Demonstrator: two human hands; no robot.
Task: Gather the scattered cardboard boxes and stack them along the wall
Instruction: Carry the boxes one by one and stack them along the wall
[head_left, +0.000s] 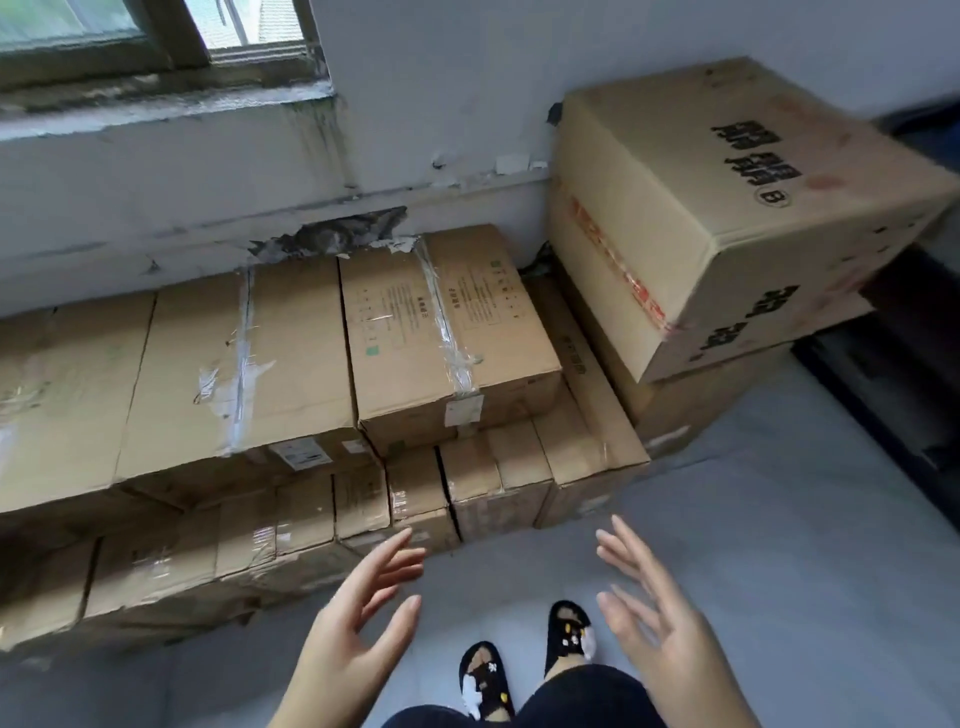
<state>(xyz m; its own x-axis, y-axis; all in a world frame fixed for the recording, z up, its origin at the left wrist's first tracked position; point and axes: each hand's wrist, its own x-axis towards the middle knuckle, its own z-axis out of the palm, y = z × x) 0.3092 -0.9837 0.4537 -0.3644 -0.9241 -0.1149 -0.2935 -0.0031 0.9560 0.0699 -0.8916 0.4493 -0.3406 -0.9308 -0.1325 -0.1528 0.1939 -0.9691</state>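
Along the foot of the wall (415, 130), under the window (156, 36), cardboard boxes lie stacked in two layers on the grey floor (753, 545). A long box with torn clear tape (234, 364) lies on the upper layer, and just beside it to the right sits a smaller taped box with a printed label (447, 332), both backed against the wall. Beneath them a row of lower boxes (363, 504) fronts the floor. At the right end of the row a large box with bold black characters (727, 197) sits tilted on another box (691, 405) in the corner, its near edge overhanging. Both hands hover over the floor in front of the stack, touching nothing: the left hand (358, 634) and the right hand (660, 618) face each other with fingers spread and straight, holding nothing. Below them, two feet in dark patterned slippers (524, 660) stand on the floor.
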